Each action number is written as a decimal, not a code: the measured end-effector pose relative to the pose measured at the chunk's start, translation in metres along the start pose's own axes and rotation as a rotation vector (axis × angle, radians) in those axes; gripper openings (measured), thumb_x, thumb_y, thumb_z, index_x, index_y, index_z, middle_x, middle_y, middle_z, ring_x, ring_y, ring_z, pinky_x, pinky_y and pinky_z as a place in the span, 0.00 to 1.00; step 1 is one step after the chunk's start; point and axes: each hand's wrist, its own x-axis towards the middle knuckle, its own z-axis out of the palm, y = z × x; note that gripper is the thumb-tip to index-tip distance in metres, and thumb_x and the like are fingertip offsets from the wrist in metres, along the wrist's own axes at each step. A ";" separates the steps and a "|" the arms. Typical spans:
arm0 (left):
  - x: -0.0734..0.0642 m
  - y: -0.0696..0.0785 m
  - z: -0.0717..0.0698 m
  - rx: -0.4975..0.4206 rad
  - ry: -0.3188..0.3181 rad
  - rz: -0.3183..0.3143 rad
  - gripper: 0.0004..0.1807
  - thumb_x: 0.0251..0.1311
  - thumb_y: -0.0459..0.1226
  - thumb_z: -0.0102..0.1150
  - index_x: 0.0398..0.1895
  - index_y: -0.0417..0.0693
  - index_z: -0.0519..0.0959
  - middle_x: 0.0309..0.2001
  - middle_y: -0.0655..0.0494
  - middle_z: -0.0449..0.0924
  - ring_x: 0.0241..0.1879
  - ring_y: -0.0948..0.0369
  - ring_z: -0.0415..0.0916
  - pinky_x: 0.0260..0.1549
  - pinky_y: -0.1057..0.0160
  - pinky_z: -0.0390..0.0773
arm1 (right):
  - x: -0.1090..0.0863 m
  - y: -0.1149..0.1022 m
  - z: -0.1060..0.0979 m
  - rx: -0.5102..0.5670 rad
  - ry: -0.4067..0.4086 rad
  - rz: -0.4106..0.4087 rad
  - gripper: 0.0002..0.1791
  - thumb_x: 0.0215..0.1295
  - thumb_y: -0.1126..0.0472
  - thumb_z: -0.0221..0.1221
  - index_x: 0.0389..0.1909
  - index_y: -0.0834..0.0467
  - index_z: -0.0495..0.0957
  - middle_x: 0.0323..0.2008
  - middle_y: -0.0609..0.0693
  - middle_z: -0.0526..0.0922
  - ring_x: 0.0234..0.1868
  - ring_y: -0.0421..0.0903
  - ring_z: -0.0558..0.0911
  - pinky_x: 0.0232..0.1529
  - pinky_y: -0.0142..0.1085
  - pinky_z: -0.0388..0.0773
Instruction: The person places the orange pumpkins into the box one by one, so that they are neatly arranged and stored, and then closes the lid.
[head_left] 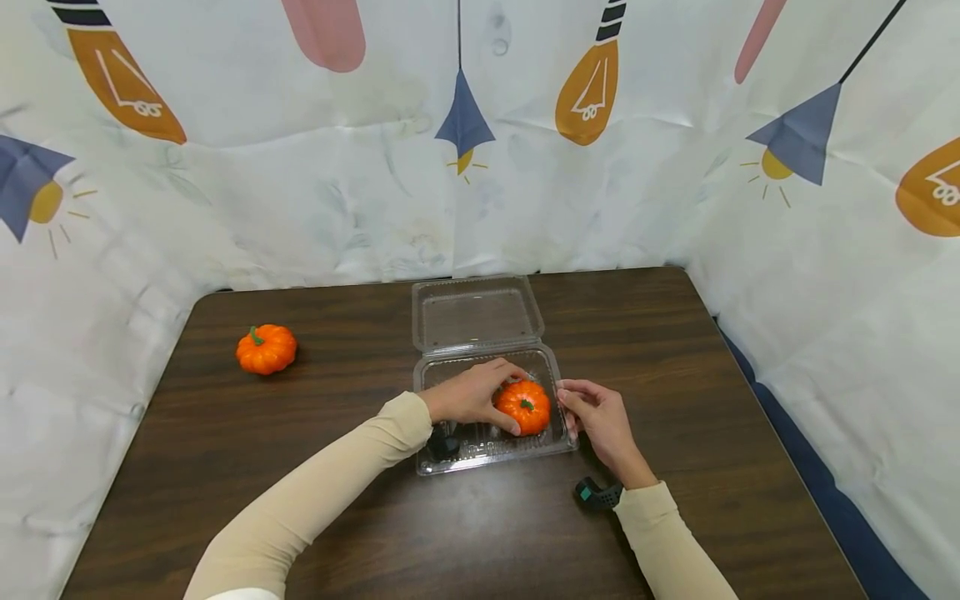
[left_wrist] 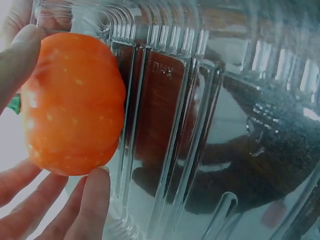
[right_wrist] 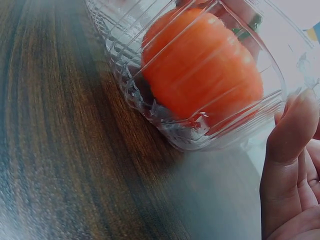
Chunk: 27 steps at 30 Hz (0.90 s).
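Observation:
A small orange pumpkin (head_left: 525, 407) with a green stem is inside the base of a clear plastic clamshell container (head_left: 487, 458). My left hand (head_left: 474, 393) reaches over the base and holds the pumpkin from its left side. In the left wrist view the thumb and fingertips are on opposite sides of the pumpkin (left_wrist: 75, 105). At the container's right rim, my right hand (head_left: 606, 423) pinches the plastic edge between thumb and fingers. The right wrist view has the pumpkin (right_wrist: 200, 65) showing through the ribbed wall, beside the right thumb (right_wrist: 290, 130).
Another orange pumpkin (head_left: 267, 349) sits at the left of the dark wooden table (head_left: 345, 533). The container's lid (head_left: 476, 312) lies folded back toward the far edge. A printed white curtain (head_left: 322, 192) stands behind the table and along its sides.

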 end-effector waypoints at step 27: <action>-0.039 -0.008 -0.043 -0.099 0.185 -0.004 0.41 0.60 0.48 0.75 0.73 0.46 0.69 0.68 0.47 0.75 0.62 0.48 0.79 0.56 0.54 0.86 | -0.003 -0.004 0.004 -0.012 0.029 0.022 0.20 0.73 0.57 0.63 0.57 0.67 0.80 0.31 0.47 0.86 0.21 0.40 0.75 0.20 0.29 0.78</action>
